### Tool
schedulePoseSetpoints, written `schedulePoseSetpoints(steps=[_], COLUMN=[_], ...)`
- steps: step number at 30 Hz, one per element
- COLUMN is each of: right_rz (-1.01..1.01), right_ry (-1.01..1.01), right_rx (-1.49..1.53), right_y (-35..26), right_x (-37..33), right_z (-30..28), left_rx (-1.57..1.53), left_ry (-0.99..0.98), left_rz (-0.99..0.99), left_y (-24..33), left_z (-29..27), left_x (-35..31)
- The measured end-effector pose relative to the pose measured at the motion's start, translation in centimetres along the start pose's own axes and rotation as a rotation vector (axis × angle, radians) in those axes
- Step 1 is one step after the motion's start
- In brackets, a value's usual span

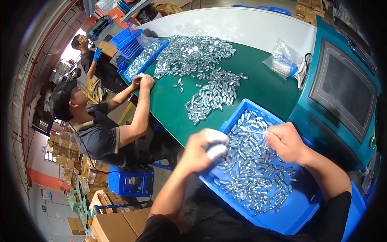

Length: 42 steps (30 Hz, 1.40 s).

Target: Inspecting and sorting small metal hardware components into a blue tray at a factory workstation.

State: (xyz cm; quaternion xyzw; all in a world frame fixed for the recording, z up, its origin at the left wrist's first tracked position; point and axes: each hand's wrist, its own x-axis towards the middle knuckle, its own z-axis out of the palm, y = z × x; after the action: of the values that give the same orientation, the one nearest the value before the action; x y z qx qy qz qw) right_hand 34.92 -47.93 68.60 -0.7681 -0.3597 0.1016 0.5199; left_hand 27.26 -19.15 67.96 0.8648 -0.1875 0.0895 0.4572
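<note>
A blue plastic tray (304,203) lies in front of me, holding many small, shiny metal cylinder-shaped parts (258,177). Over its far right part, my right hand (285,142) is closed round a thin metal rod (253,131) that points left above the parts. My left hand (201,151) is at the tray's left edge, its thumb and a finger wrapped in white covers and curled toward each other. Whatever lies between those fingertips is too small to make out. More of the same metal parts form a loose pile (213,94) on the green tabletop (258,86).
A teal machine with a dark panel (342,86) stands at the right. Beyond the tray lies a clear plastic bag (280,60). At the left, a co-worker (96,125) reaches to the table beside another blue tray (145,60). A blue stool (131,181) and cardboard boxes (121,226) stand lower left.
</note>
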Motion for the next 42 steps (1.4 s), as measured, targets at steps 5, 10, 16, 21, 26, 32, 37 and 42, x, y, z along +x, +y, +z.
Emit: schedulePoseSetpoints(steps=[5,10,16,21,26,32,37,42], right_rz=[-0.078,-0.158,-0.094,-0.013,0.004,0.047,0.026,0.011], right_ry=[-0.035,-0.079,-0.055,0.032,0.042,-0.012,-0.027,-0.019], right_rx=[-0.010,-0.161,-0.049,0.105,0.087,0.044,0.047,0.014], right_y=[0.8,1.5,1.2,1.2,1.1,1.0,1.7,1.6], right_x=[-0.3,-0.1,-0.1,-0.4,0.1,0.1,0.3,0.1], right_z=[1.0,1.2,1.1,0.3,0.3,0.3,0.8,0.9], left_rx=[0.506,0.583,0.115,-0.554,-0.606,-0.595,-0.617,-0.429], left_ry=[0.366,0.314,0.356,0.129,-0.016,0.004,-0.009,0.017], left_rz=[-0.363,-0.338,-0.394,-0.285,-0.266,-0.284,-0.297,-0.192], left_y=[-5.7,-9.5,-5.4,1.1,0.1,-0.2,-0.3,-0.1], left_z=[-3.3,-2.8,-1.7,1.7,4.6,4.8,5.0,5.1], left_x=[0.3,-0.3,0.6,3.5,2.8,2.6,2.3,2.5])
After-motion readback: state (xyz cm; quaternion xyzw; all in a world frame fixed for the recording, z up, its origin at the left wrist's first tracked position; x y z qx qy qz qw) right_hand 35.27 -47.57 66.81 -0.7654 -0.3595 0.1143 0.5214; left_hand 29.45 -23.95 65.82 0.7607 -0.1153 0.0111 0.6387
